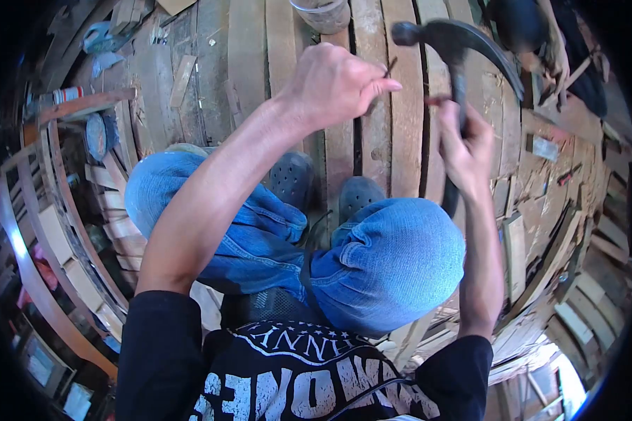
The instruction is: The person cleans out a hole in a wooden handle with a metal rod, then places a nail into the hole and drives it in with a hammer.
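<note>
My left hand is closed over the wooden slats, thumb pointing right. A thin dark nail sticks up at its fingertips, pinched between thumb and finger. My right hand is wrapped around the handle of a claw hammer. The hammer is raised, its round striking face to the left and its curved claw to the right. Its head is apart from the nail, to the right of it. Below both hands lie long wooden slats, set side by side with narrow gaps.
A clear plastic tub stands on the slats at the top. Another person's hand shows at upper right. Wood scraps lie along the right, and wooden frames stand on the left. My jeans-covered knees are just below.
</note>
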The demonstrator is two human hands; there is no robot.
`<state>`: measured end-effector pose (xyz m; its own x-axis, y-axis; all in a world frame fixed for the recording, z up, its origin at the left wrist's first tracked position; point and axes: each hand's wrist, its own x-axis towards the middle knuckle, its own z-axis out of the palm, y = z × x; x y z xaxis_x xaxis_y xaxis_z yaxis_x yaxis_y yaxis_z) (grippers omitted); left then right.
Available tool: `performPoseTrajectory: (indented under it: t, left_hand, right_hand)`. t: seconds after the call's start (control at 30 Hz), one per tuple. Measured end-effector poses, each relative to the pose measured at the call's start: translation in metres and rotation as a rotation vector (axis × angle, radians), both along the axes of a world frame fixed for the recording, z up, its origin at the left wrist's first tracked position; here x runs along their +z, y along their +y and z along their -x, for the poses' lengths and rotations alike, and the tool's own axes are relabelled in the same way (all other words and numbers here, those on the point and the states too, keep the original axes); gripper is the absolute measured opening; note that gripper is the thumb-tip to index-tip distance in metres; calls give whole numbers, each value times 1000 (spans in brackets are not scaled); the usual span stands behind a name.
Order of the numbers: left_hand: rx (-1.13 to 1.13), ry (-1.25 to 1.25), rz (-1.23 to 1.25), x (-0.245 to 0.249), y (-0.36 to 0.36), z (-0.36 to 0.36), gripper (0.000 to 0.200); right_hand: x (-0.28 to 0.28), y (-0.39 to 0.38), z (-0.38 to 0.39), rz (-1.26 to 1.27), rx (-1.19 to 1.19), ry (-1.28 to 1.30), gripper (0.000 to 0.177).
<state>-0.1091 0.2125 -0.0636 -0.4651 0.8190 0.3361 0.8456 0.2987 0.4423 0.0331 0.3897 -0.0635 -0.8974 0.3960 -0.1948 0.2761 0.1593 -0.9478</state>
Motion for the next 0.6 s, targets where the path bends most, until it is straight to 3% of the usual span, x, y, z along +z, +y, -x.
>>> performPoseTrajectory:
  t: [0.13, 0.4, 0.6]
  left_hand:
    - [16, 9, -27, 0, 3, -5, 30]
    - [30, 10, 105, 3, 5, -9, 31]
    - [47, 20, 114, 3, 4, -9, 33]
  right_hand:
    - [49, 32, -24, -240, 209, -135, 45]
    - [108, 29, -32, -315, 264, 2, 47]
    - [136, 22, -20, -477, 261, -221, 46]
